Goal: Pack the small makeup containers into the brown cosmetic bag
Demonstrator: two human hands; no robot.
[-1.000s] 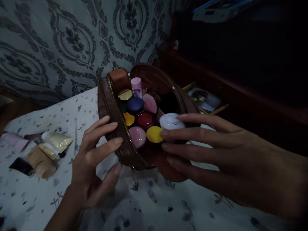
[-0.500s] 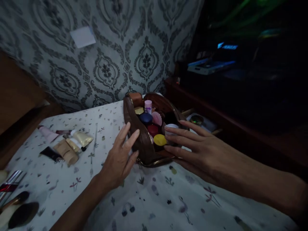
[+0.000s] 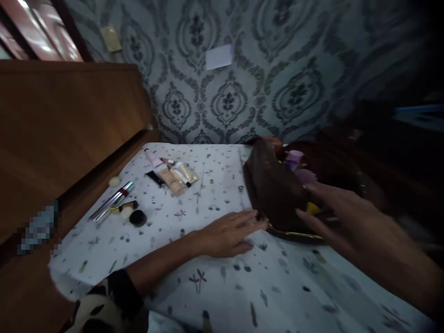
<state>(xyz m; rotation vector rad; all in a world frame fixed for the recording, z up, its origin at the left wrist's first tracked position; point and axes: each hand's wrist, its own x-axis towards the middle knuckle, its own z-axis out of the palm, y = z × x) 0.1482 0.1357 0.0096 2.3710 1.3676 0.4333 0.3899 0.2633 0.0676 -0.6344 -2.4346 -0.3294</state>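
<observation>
A brown zippered cosmetic bag [image 3: 270, 185] stands unzipped at the right of the bed-like surface, blurred by motion. Inside it I make out a pink-purple capped stick [image 3: 294, 158], a pink round item [image 3: 306, 176] and a bit of yellow lid [image 3: 312, 208]. My left hand [image 3: 231, 235] lies with fingers stretched out, its tips at the bag's lower left corner by the zipper. Over the bag's opening is my right hand [image 3: 354, 222], fingers apart and smeared, with nothing visible in its grasp; it covers much of the contents.
Several cosmetic tubes [image 3: 171, 180] lie on the patterned white sheet [image 3: 222, 199]. Farther left are a silver tube [image 3: 113, 201], a black-tipped brush [image 3: 138, 218] and a round cream item [image 3: 114, 181]. A wooden panel [image 3: 69, 106] borders the left, a patterned wall [image 3: 229, 101] the back.
The view has swung left, so the bag now appears farther right. Both hands remain at the bag; my left fingers now rest lower, at its corner. The white-lidded jar is no longer visible.
</observation>
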